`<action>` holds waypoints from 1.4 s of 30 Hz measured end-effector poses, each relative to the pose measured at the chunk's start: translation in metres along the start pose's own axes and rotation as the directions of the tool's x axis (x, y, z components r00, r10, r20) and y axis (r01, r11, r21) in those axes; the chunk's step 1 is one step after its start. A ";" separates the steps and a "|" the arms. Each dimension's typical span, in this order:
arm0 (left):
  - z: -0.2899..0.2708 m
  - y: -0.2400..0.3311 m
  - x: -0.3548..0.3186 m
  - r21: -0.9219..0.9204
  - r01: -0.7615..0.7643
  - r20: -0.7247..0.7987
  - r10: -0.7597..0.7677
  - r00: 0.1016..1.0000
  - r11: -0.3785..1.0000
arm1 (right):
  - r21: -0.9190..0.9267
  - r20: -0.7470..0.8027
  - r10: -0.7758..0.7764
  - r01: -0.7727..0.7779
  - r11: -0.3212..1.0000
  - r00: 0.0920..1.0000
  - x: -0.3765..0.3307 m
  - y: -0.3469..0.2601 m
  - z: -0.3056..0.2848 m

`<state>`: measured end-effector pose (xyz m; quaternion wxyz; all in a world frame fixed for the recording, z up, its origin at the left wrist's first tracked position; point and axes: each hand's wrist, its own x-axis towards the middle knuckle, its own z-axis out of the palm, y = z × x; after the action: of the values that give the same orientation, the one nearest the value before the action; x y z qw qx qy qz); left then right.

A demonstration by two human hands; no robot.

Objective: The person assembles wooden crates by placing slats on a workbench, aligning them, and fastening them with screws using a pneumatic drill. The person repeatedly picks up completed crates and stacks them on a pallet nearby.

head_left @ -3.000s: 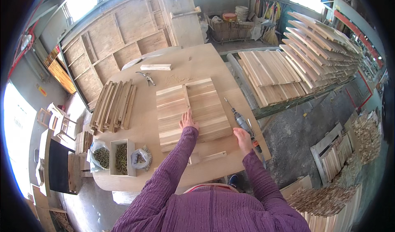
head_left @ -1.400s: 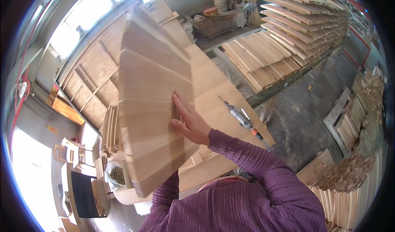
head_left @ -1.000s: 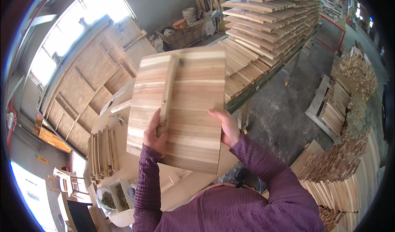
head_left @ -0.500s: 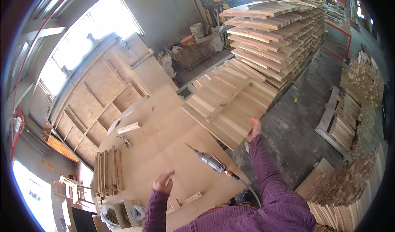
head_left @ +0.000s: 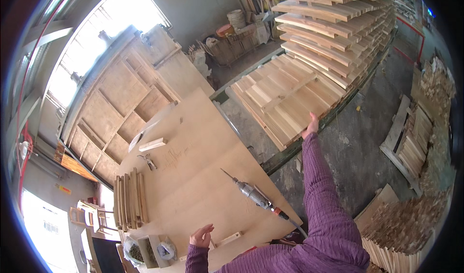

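Observation:
My right hand (head_left: 311, 125) reaches far forward and grips the near right corner of a wooden panel (head_left: 263, 91). The panel is made of glued strips with a batten (head_left: 290, 95) across its top, and lies on or just above similar boards; which one I cannot tell. My left hand (head_left: 201, 236) hovers over the near part of the table, fingers loosely bent and apart, with nothing in it. Between my arms, a grey power driver (head_left: 253, 194) with a long bit lies on the brown tabletop (head_left: 193, 186), its cable trailing toward me.
A tall stack of panels (head_left: 333, 31) rises behind the held panel. On the table lie wood strips (head_left: 129, 200), a trigger-handled tool (head_left: 148, 162), a small block (head_left: 153, 144) and a screw box (head_left: 146, 251). A framed panel (head_left: 121, 113) leans at the left; cut wood (head_left: 408, 224) is piled at right.
The panel in my right hand has moved forward and right, off the table onto the stack side. My left hand has dropped lower toward me, and the view has shifted slightly.

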<state>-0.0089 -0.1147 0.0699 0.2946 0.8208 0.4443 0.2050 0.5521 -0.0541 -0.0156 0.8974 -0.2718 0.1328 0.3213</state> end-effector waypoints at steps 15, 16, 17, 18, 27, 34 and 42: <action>0.030 0.001 -0.014 -0.026 0.007 0.121 -0.004 0.993 1.000 | -0.211 -0.172 -0.273 0.235 0.949 0.946 0.011 0.009 0.011; 0.031 0.001 -0.017 -0.017 0.002 0.138 0.000 0.990 1.000 | -0.202 -0.173 -0.260 0.225 0.953 0.950 0.007 0.014 0.012; 0.032 0.000 -0.018 -0.010 -0.004 0.155 0.005 0.988 1.000 | -0.259 -0.210 -0.264 0.207 0.943 0.941 0.005 0.019 0.016; 0.033 -0.001 -0.019 -0.005 -0.007 0.170 0.008 0.985 1.000 | -0.318 -0.244 -0.280 0.196 0.928 0.929 0.005 0.019 0.018; 0.046 -0.011 -0.025 0.017 0.057 0.122 -0.058 0.991 0.998 | -0.263 -0.239 -0.202 0.137 0.955 0.950 -0.001 0.019 0.013; 0.050 -0.014 -0.031 0.080 0.011 0.166 -0.025 0.986 0.997 | -0.315 -0.210 -0.217 0.144 0.938 0.953 0.003 0.023 0.008; 0.057 -0.011 -0.026 0.150 -0.148 0.153 0.125 0.980 0.978 | -0.484 -0.162 0.069 -0.140 0.864 0.984 0.001 -0.009 0.012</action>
<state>0.0048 -0.1487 0.0182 0.2440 0.8830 0.3796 0.1291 0.5594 -0.0529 -0.0024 0.7680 -0.5058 0.1232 0.3732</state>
